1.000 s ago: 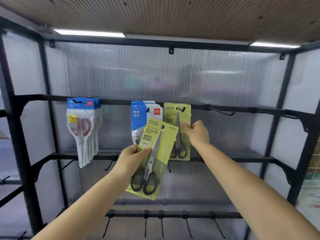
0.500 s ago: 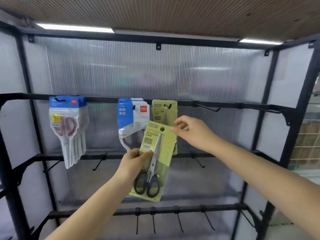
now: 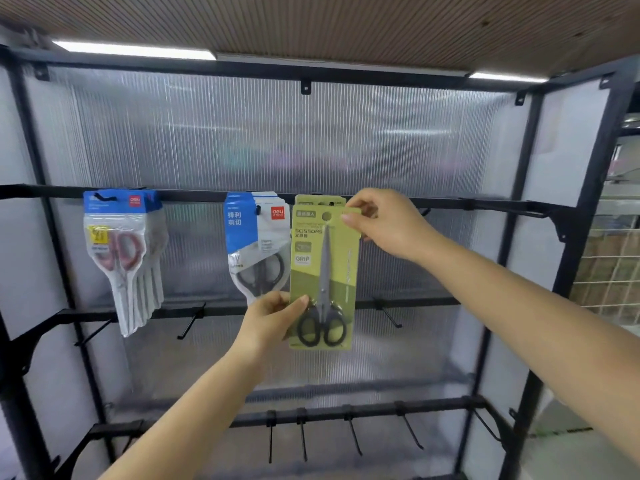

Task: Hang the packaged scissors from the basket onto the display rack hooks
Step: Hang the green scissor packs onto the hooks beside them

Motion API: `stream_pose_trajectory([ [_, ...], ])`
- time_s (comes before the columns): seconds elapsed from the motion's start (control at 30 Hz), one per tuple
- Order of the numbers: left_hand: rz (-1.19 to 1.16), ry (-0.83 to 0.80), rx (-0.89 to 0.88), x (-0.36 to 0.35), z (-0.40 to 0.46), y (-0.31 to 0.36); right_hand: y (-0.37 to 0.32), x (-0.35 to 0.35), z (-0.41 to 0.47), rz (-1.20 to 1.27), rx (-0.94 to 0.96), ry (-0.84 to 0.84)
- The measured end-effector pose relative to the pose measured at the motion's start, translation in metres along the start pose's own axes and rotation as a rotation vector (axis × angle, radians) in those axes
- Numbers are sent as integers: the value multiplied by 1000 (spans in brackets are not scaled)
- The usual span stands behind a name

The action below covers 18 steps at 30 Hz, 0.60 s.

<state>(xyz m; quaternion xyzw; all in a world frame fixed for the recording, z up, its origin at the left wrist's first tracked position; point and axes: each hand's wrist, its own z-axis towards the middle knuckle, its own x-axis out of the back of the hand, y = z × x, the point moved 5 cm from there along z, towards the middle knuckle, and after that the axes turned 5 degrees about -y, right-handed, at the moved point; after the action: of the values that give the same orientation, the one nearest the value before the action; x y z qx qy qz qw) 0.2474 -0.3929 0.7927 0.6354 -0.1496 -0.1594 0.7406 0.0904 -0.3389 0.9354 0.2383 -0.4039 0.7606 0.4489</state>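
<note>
The green scissors pack (image 3: 323, 271) is held upright against the top rail (image 3: 450, 203) of the display rack (image 3: 568, 237). The left hand (image 3: 273, 315) pinches its lower left edge; the right hand (image 3: 384, 225) pinches its top right corner. Another green pack (image 3: 320, 199) seems to hang just behind it. 2 blue-topped bunches, the left bunch (image 3: 121, 251) and the middle bunch (image 3: 258, 244), hang to its left.

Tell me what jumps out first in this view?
The green scissors pack, held upright at centre by the left hand low and the right hand pinching its top corner. Blue-topped packs hang on the top rail's left, and more beside the green one.
</note>
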Motion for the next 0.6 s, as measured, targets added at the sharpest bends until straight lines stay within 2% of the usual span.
stream_pose_trajectory([
  [0.2,4,26,-48,-5,10,13,4,11,14,9,-44,95],
  [0.4,0,51,14,-8,18,-1,17,1,20,-10,-80,72],
  [0.6,-29,205,32,-17,38,-9,18,-11,27,-153,-27,147],
])
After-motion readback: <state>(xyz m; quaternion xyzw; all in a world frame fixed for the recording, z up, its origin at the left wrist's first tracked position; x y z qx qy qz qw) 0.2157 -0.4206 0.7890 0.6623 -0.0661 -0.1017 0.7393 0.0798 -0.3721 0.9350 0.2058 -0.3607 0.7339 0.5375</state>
